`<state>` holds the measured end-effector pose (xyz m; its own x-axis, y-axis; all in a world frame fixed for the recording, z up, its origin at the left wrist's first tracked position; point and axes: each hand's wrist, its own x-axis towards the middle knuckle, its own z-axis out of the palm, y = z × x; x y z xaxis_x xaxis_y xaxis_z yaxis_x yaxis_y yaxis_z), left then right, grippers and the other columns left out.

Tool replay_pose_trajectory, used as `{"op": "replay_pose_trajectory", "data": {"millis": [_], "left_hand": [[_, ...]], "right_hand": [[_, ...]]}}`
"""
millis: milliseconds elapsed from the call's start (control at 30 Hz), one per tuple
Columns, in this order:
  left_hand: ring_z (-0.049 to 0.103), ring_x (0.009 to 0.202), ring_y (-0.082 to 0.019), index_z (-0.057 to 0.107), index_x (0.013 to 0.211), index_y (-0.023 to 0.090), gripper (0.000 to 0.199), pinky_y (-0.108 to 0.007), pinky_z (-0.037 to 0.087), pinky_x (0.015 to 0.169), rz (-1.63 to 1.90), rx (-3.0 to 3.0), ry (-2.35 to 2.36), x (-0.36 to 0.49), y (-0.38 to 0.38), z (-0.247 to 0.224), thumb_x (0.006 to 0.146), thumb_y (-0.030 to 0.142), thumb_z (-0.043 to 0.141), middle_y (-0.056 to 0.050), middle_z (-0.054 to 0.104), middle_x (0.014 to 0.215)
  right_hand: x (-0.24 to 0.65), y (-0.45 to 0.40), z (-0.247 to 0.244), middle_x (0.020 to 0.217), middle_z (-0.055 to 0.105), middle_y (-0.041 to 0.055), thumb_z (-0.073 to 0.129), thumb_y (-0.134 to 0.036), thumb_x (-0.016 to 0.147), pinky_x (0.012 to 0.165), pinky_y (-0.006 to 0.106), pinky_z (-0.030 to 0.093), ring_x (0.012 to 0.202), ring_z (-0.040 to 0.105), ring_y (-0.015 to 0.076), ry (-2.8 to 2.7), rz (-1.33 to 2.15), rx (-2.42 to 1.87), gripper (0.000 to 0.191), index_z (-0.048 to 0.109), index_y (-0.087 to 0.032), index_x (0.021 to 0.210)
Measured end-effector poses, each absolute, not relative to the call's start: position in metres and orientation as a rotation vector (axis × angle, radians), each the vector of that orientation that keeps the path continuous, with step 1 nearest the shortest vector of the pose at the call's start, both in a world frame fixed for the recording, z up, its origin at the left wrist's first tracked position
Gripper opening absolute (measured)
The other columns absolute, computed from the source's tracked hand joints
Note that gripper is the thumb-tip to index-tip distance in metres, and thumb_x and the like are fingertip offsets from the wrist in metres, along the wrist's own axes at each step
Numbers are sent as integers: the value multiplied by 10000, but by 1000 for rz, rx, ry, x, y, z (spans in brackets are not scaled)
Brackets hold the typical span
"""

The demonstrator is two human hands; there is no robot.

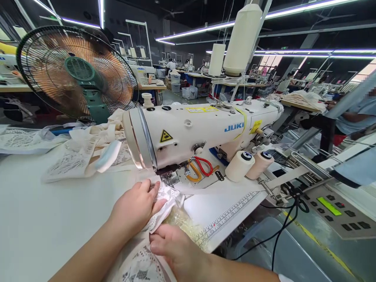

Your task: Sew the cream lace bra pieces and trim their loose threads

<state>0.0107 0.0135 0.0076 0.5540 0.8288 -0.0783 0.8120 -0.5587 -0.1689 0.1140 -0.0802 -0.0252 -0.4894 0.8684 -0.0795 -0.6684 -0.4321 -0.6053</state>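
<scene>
A white sewing machine [188, 129] stands on the white table, its needle area low at its left end. White lace fabric [142, 266] runs from the presser foot down to the front edge of the view. My left hand [136, 205] is closed on the fabric just in front of the foot, with thumb and fingers around its edge. Nearer to me, my right hand [173, 246] pinches the same fabric between thumb and fingers. Pale yellowish, see-through material [182, 223] lies beside the lace, right of my hands. The needle tip is hidden.
Red-and-orange-handled scissors [202, 167] and two thread cones [240, 166] lie under and beside the machine arm. Lace pieces [73, 154] are piled at the left, before a large fan [78, 74]. A control panel [337, 213] is at the right; a person's arm [357, 116] shows behind.
</scene>
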Motion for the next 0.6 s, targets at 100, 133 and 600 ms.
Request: {"op": "replay_pose_trajectory", "data": {"millis": [100, 133, 600], "left_hand": [[561, 895, -327, 513, 1243, 98, 524, -410, 471, 746, 168, -2682, -1385, 5, 16, 6, 845, 400, 356, -171, 603, 961], [555, 937, -333, 516, 1241, 104, 516, -415, 472, 767, 148, -2701, -1391, 1, 17, 5, 840, 394, 369, -177, 604, 998], [494, 1136, -310, 551, 1218, 220, 423, -435, 401, 941, 63, -2988, -1337, -32, 30, 10, 816, 301, 448, -148, 509, 1292]], "right_hand": [[121, -84, -29, 841, 633, 67, 679, -474, 643, 893, 383, 390, 893, 591, 223, -799, 1989, -546, 481, 622, -119, 962], [127, -86, -30, 873, 629, 66, 668, -490, 654, 897, 374, 387, 908, 585, 215, -883, 1975, -593, 500, 609, -127, 994], [195, -31, -17, 1035, 589, 86, 503, -139, 791, 678, 298, 418, 848, 515, 209, -2422, -43, -1464, 380, 583, -235, 1150]]}}
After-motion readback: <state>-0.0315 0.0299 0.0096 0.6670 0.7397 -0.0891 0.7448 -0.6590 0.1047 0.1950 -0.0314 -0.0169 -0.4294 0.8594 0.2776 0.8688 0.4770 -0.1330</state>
